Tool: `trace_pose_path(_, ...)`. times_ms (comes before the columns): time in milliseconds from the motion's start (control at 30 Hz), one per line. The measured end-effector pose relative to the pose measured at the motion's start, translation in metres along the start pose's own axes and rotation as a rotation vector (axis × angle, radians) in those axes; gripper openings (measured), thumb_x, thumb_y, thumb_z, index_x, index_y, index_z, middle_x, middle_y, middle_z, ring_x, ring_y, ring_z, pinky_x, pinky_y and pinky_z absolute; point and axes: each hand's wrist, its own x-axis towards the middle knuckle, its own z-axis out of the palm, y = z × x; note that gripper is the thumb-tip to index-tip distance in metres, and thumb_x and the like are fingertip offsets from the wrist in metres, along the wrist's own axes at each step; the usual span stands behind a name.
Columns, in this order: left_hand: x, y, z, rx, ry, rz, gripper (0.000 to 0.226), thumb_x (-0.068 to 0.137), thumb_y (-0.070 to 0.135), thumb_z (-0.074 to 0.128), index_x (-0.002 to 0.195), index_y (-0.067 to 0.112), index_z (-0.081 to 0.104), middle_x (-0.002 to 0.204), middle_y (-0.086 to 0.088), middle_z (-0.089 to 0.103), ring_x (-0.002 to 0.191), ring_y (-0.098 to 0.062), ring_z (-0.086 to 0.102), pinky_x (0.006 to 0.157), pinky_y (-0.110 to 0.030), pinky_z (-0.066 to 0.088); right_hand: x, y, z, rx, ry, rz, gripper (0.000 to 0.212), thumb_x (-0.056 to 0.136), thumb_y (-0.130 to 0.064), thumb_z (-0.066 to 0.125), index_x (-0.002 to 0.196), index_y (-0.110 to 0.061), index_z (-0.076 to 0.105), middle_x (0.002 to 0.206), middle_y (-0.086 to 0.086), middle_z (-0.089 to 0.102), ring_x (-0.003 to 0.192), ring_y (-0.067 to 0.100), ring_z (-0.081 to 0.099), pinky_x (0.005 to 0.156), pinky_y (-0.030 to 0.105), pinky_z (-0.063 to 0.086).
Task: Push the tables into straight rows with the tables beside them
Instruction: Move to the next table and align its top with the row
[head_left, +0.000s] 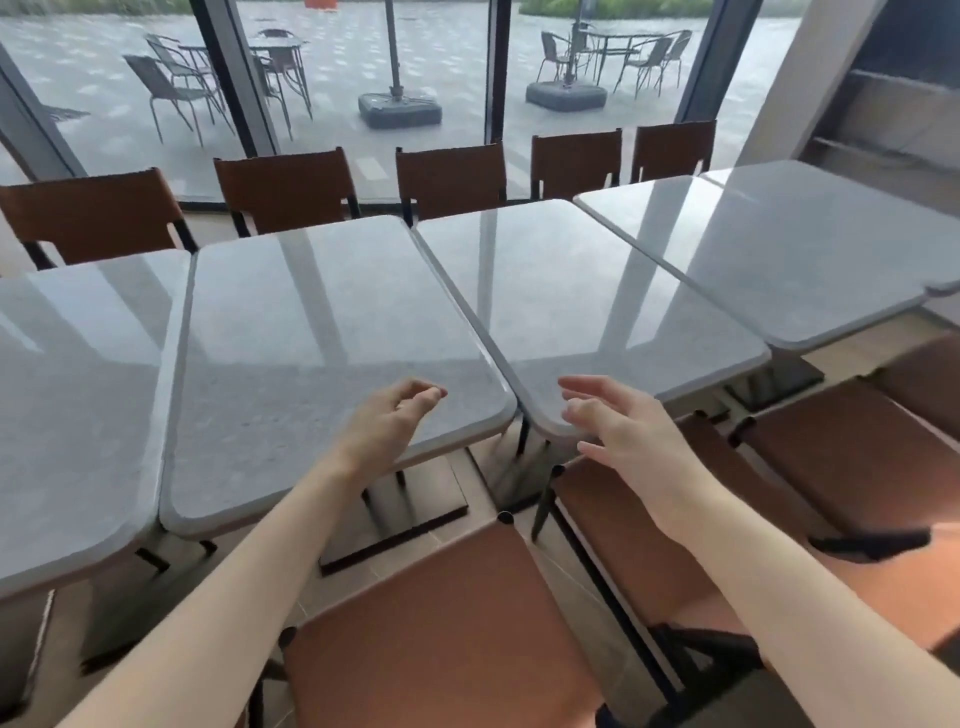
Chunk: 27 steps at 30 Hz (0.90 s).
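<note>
Several grey glossy tables stand side by side in a row before the window. The middle-left table (311, 332) and the middle-right table (587, 306) touch along one long edge, and their near corners sit close together. My left hand (389, 421) hovers over the near right corner of the middle-left table, fingers loosely curled, holding nothing. My right hand (618, 426) hovers over the near corner of the middle-right table with fingers spread and relaxed. A far-left table (72, 389) and a far-right table (789, 249) continue the row.
Brown chairs (452, 176) line the far side of the tables by the glass wall. More brown chair seats (447, 623) stand close in front of me on the near side. Black table bases (400, 514) rest on the tiled floor.
</note>
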Motion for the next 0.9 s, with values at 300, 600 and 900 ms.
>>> trace_pose_path(300,-0.074,0.184,0.111,-0.132,-0.144,0.377,0.015,0.093,0.026,0.069,0.108,0.030,0.072,0.114,0.019,0.073,0.110,0.003,0.066,0.086,-0.011,0.048,-0.097,-0.017,-0.183,0.157,0.220,-0.026,0.023,0.104,-0.020,0.053,0.118,-0.026,0.071,0.122,-0.003,0.072,0.110,0.009,0.070,0.097,0.037,0.056)
trace_pose_path(600,-0.126,0.346,0.313,-0.237,-0.318,0.573,0.024,0.083,0.033,0.075,0.106,0.025,0.073,0.114,0.015,0.074,0.113,-0.005,0.067,0.091,-0.026,0.054,-0.222,0.000,-0.409,0.160,0.425,-0.105,0.025,0.104,-0.022,0.053,0.119,-0.028,0.072,0.124,-0.008,0.071,0.113,0.007,0.068,0.096,0.036,0.055)
trace_pose_path(900,-0.181,0.451,0.532,-0.267,-0.568,0.664,0.028,0.087,0.035,0.076,0.115,0.039,0.070,0.134,0.014,0.065,0.126,-0.001,0.058,0.089,-0.015,0.049,-0.338,0.041,-0.605,0.195,0.696,-0.150,0.030,0.103,-0.019,0.051,0.124,-0.032,0.069,0.131,-0.008,0.067,0.119,0.007,0.064,0.106,0.042,0.052)
